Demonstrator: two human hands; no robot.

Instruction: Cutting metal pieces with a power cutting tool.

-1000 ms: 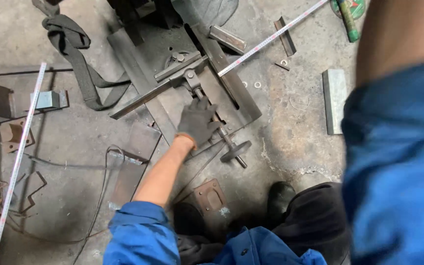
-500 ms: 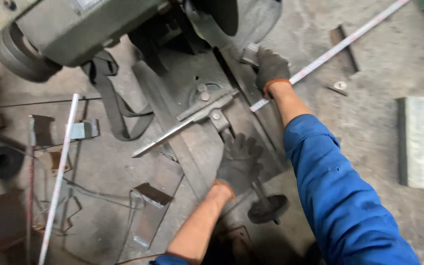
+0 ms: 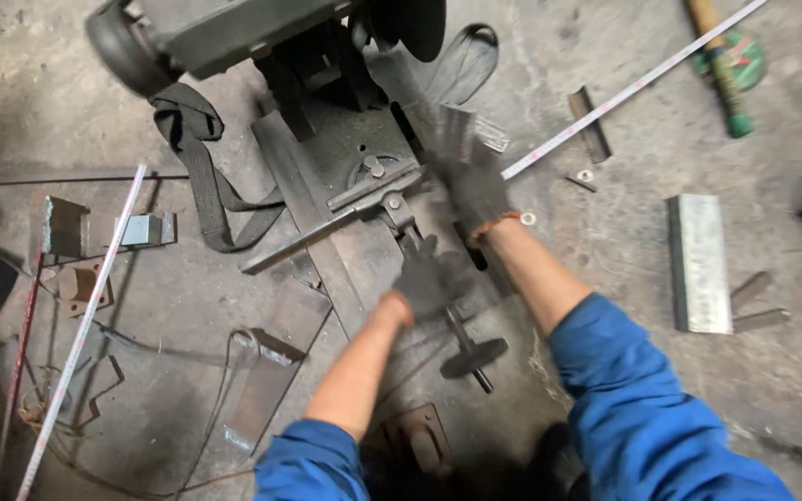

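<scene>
A cut-off saw (image 3: 234,32) stands on the concrete floor, its dark base (image 3: 336,148) carrying a vise. An angle-iron strip (image 3: 313,239) lies slanted across the vise. My left hand (image 3: 429,278), in a dark glove, is closed around the vise screw just above its round handwheel (image 3: 473,355). Also gloved, my right hand (image 3: 475,186) is blurred by motion over the right side of the base, fingers spread with nothing in them. A long pale bar (image 3: 633,88) runs away to the upper right, apart from that hand.
A dark strap (image 3: 201,190) loops left of the saw. A steel block (image 3: 698,264) and small offcuts lie at right, a green-handled tool (image 3: 726,70) top right. Another long pale bar (image 3: 85,315), brackets and a flat plate (image 3: 266,380) lie at left.
My right hand has let go of the end of the long pale bar and swung left and down over the saw base. My left hand stays on the vise screw.
</scene>
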